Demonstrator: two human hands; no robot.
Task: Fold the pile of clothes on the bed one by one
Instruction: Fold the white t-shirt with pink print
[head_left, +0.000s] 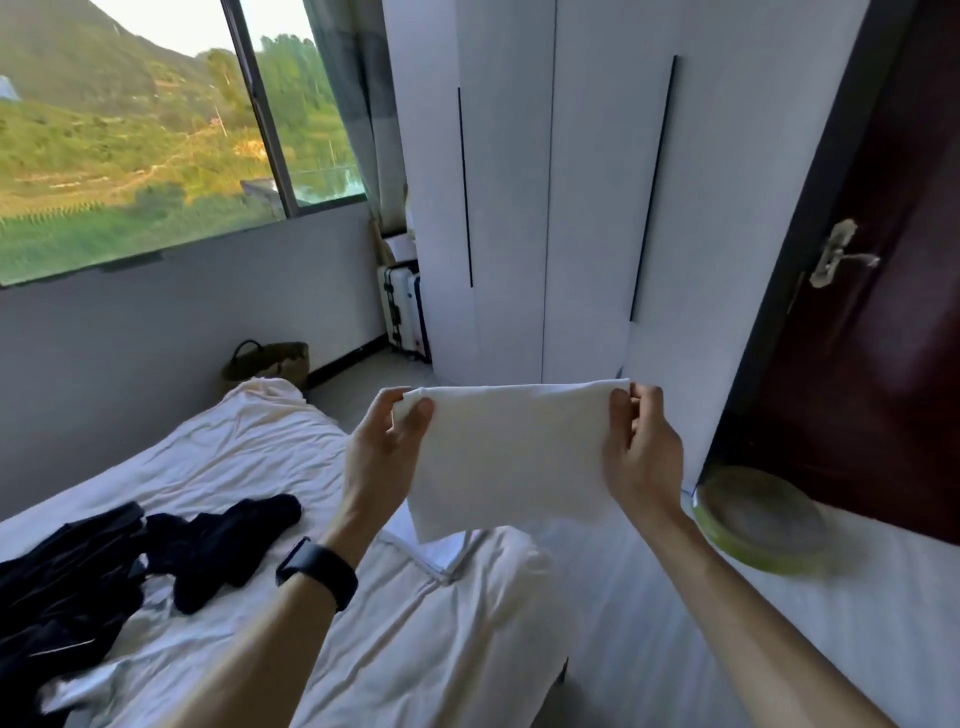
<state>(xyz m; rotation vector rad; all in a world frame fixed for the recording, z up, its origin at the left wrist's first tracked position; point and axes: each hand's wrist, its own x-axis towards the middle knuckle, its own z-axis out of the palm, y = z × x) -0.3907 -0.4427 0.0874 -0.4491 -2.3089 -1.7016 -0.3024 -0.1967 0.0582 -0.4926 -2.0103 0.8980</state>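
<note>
I hold a white rectangular piece of cloth in the air in front of me, above the foot end of the bed with the pale wrinkled sheet. My left hand pinches its upper corner at 10 o'clock and my right hand pinches the upper corner at 2 o'clock. Both grips are narrow, thumb against fingers with the fabric between, and the cloth hangs flat and stretched below them. To my judgement it is already doubled once, so this piece is in the middle of its folding. The heap of black clothes waits on the bed at 8 o'clock, well apart from my hands, so much of the task remains. The next move calls for bringing the two corners together, or lowering the cloth on the sheet to fold it again, while keeping the edges aligned. The round green dish at 4 o'clock is near my right forearm; I should not sweep it.
</note>
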